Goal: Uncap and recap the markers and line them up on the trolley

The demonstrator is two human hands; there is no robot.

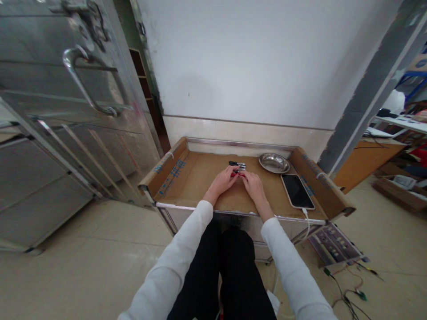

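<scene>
My left hand [224,181] and my right hand [254,186] come together over the middle of a cardboard-lined tray top [196,178]. Between their fingertips is a small, slim red piece [237,174], pinched from both sides; its kind is too small to make out. Just beyond the fingers lie several short, slim black-and-silver pieces [237,164] side by side, partly covered by my left fingers.
A round metal dish [274,163] stands at the back right of the tray. In front of it lies a phone [297,191] with a white cable [307,221] hanging over the edge. Raised cardboard sides [318,178] border the tray. Wires [348,291] lie on the floor at right.
</scene>
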